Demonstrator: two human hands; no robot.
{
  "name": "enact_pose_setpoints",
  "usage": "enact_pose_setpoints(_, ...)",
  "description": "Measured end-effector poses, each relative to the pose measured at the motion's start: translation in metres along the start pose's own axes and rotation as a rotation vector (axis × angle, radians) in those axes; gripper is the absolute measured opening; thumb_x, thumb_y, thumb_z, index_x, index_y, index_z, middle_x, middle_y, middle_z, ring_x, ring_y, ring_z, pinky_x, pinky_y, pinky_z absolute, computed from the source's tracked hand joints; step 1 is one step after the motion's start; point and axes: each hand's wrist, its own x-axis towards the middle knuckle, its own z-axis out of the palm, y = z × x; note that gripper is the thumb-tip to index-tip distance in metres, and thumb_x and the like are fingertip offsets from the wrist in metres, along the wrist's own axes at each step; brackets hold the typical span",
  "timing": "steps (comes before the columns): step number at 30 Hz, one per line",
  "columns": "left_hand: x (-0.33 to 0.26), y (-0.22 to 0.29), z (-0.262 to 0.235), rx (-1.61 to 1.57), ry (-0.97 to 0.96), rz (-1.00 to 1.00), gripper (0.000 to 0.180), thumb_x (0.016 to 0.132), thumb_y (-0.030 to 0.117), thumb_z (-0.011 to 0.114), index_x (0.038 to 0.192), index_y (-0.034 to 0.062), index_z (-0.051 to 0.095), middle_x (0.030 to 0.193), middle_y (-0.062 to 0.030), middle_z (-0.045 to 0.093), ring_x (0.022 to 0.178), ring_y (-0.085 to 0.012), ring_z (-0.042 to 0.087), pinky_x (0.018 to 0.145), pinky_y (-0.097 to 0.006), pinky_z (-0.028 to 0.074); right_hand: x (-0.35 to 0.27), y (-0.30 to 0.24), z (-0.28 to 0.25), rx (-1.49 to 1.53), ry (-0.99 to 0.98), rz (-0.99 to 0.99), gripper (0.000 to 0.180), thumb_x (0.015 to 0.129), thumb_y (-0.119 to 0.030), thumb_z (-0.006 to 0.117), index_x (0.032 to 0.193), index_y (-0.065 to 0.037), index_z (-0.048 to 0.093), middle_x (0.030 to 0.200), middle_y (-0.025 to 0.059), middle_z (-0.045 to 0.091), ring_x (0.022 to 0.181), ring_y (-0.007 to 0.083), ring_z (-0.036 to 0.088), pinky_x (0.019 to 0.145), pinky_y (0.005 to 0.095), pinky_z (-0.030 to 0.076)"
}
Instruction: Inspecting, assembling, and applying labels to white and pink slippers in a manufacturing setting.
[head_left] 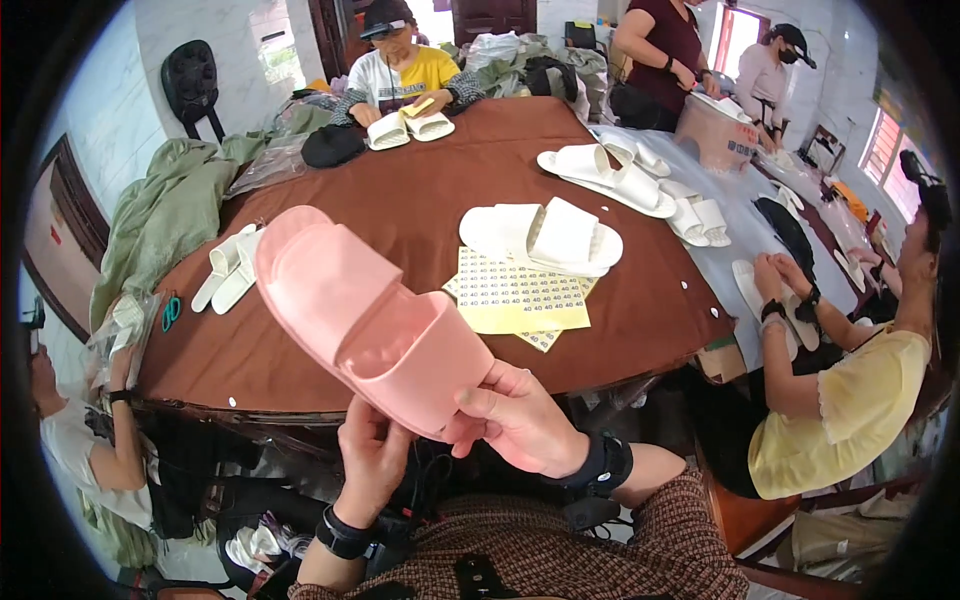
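Above the table's near edge I hold a pair of pink slide slippers (330,270), fitted into each other with their two wide straps facing up. My right hand (525,420) is closed round the near end, thumb over the strap's side and fingers partly hidden beneath. My left hand (372,465) pinches the lower edge from below, its fingertips partly covered by the sole. Beyond the pink pair, white slide slippers (570,235) lie on yellow sheets of small round-cornered stickers (520,295).
The brown-covered table (420,190) also bears white slippers (230,270) at left and more white slippers (610,175) at right. Teal-handled scissors (171,313) lie at its left edge. Across sits a person (400,70) handling slippers; a person in yellow (850,410) works at right.
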Motion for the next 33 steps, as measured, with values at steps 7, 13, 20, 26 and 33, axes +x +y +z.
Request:
enact_pose_setpoints(7, 0.006, -0.009, 0.021, 0.089, -0.043, 0.107, 0.027, 0.092, 0.004, 0.067, 0.114, -0.0054, 0.054, 0.09, -0.0144, 0.072, 0.082, -0.0158, 0.071, 0.071, -0.03, 0.056, 0.0, -0.003, -0.004, -0.004, 0.077, -0.107, 0.027, 0.099, -0.017, 0.06, 0.12, 0.0, 0.057, 0.093, 0.0093, 0.069, 0.073, 0.0161, 0.068, 0.062, 0.0313, 0.058)
enact_pose_setpoints(13, 0.014, -0.005, 0.027, 0.044, -0.139, 0.04, 0.029, 0.094, 0.006, 0.065, 0.117, -0.0048, 0.053, 0.095, -0.0174, 0.072, 0.088, -0.0201, 0.072, 0.072, -0.032, 0.056, -0.002, -0.02, -0.015, -0.068, 0.161, -0.15, 0.021, 0.098, -0.015, 0.06, 0.113, 0.0, 0.059, 0.087, 0.0097, 0.068, 0.068, 0.0184, 0.068, 0.059, 0.0307, 0.057)
enact_pose_setpoints(20, 0.034, 0.004, -0.011, 0.331, -0.132, 0.226, 0.024, 0.089, 0.01, 0.069, 0.109, 0.0019, 0.058, 0.081, -0.0142, 0.065, 0.072, -0.0315, 0.065, 0.065, -0.037, 0.053, 0.002, -0.08, -0.045, -0.224, 0.458, -0.557, 0.012, 0.097, -0.011, 0.058, 0.106, -0.003, 0.06, 0.083, 0.004, 0.065, 0.072, 0.0133, 0.063, 0.066, 0.0304, 0.055)
enact_pose_setpoints(26, 0.087, -0.014, -0.076, 0.507, -0.009, 0.243, 0.021, 0.087, 0.009, 0.069, 0.104, 0.0004, 0.06, 0.079, -0.0152, 0.067, 0.068, -0.0285, 0.067, 0.063, -0.036, 0.053, 0.015, -0.188, -0.15, -0.322, 0.536, -0.747, 0.019, 0.098, -0.006, 0.051, 0.112, 0.006, 0.056, 0.11, 0.0155, 0.062, 0.106, 0.0246, 0.062, 0.098, 0.0387, 0.05)
enact_pose_setpoints(33, 0.187, -0.078, -0.172, 0.756, 0.017, 0.074, 0.027, 0.085, 0.023, 0.07, 0.099, 0.0008, 0.064, 0.081, -0.0139, 0.068, 0.079, -0.0268, 0.067, 0.073, -0.039, 0.053, 0.016, -0.217, -0.238, -0.083, 0.638, -0.514, 0.033, 0.1, -0.006, 0.05, 0.128, 0.011, 0.048, 0.136, 0.0238, 0.05, 0.126, 0.0308, 0.053, 0.108, 0.0412, 0.046)
